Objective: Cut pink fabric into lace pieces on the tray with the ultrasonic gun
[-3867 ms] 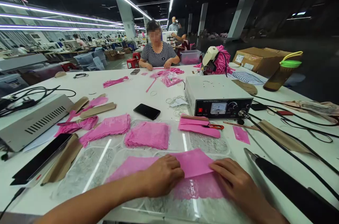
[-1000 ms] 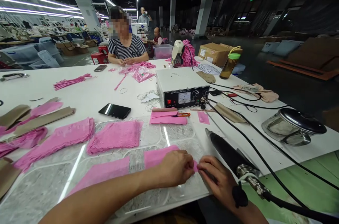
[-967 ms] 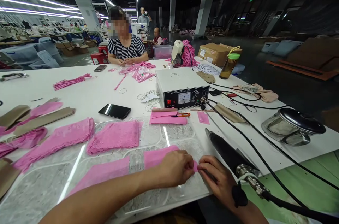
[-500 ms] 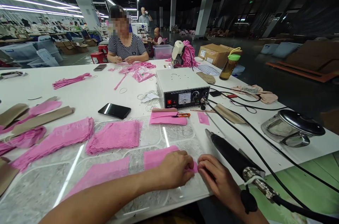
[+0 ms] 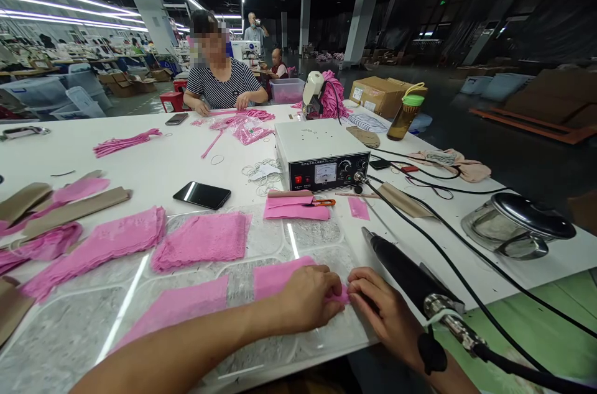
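Both hands meet at the edge of a pink fabric piece (image 5: 277,276) lying on the grey marbled mat (image 5: 186,344). My left hand (image 5: 310,297) pinches the fabric, its fingers curled. Close beside it, my right hand (image 5: 380,307) has its thumb and forefinger closed on the fabric's right end. The part between the fingertips is mostly hidden. Another flat pink piece (image 5: 186,307) lies under and behind my left forearm. Just beyond my right hand rests a black handheld tool (image 5: 405,266) with a metal tip and a cable.
Stacks of pink lace fabric (image 5: 203,242) lie left, near a phone (image 5: 202,194). A control box (image 5: 329,167) stands ahead, pink pieces with orange-handled snips (image 5: 323,202) before it. Cables and a glass jug (image 5: 513,229) are right. Across the table, a person (image 5: 224,83) handles pink strips.
My hands stay nearly in place, with a slight shift of the fingers at the fabric edge. The person opposite has spread their hands apart along a pink strip.
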`<control>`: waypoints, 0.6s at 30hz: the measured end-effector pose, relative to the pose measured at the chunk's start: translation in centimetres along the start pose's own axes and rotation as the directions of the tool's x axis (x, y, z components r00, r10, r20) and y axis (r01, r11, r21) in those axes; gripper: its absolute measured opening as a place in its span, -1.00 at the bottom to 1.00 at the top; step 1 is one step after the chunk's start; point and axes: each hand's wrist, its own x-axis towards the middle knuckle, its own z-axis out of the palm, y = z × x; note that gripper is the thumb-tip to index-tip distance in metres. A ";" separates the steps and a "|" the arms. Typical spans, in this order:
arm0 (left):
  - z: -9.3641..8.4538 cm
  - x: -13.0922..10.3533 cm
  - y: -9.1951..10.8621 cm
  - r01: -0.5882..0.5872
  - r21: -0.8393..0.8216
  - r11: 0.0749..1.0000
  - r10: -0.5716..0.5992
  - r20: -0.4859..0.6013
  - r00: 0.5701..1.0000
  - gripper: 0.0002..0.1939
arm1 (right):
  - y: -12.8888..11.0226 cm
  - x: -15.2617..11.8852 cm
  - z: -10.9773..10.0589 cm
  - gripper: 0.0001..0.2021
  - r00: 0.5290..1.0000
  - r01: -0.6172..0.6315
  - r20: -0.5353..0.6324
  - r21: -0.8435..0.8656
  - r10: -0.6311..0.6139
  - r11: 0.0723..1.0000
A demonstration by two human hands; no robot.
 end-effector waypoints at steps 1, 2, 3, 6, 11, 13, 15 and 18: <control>0.0 0.0 0.0 0.004 -0.003 1.000 -0.004 -0.003 1.000 -0.85 | 0.0 0.1 0.0 -0.83 1.000 -0.003 0.002 0.007 0.003 1.000; -0.1 0.1 0.1 0.009 -0.006 1.000 -0.009 -0.006 1.000 -0.84 | -0.1 0.2 -0.1 -0.83 1.000 -0.003 0.001 0.010 0.003 1.000; -0.1 0.1 0.1 0.012 -0.009 1.000 -0.013 -0.009 1.000 -0.84 | -0.1 0.3 -0.1 -0.83 1.000 -0.001 0.000 0.011 0.001 1.000; -0.1 0.2 0.1 0.015 -0.015 1.000 -0.015 -0.019 1.000 -0.86 | -0.2 0.7 -0.1 -0.83 1.000 0.007 -0.007 0.017 -0.007 1.000; 0.0 0.4 0.0 0.005 -0.030 1.000 -0.006 -0.034 0.999 -0.90 | -0.5 1.2 0.1 -0.80 0.999 0.009 -0.032 0.031 -0.008 0.999; 0.0 0.4 -0.1 0.004 -0.046 0.999 -0.006 -0.037 0.999 -0.88 | -0.6 1.2 0.2 -0.80 0.999 0.006 -0.038 0.036 -0.004 0.999; -0.1 0.5 -0.2 0.003 -0.071 0.998 -0.006 -0.037 0.999 -0.86 | -0.7 1.1 0.1 -0.79 0.999 -0.005 -0.044 0.046 0.007 0.999; -0.1 0.6 -0.4 0.008 -0.121 0.993 -0.013 -0.041 0.999 -0.82 | -0.8 0.9 -0.2 -0.80 0.997 -0.035 -0.071 0.039 0.038 0.999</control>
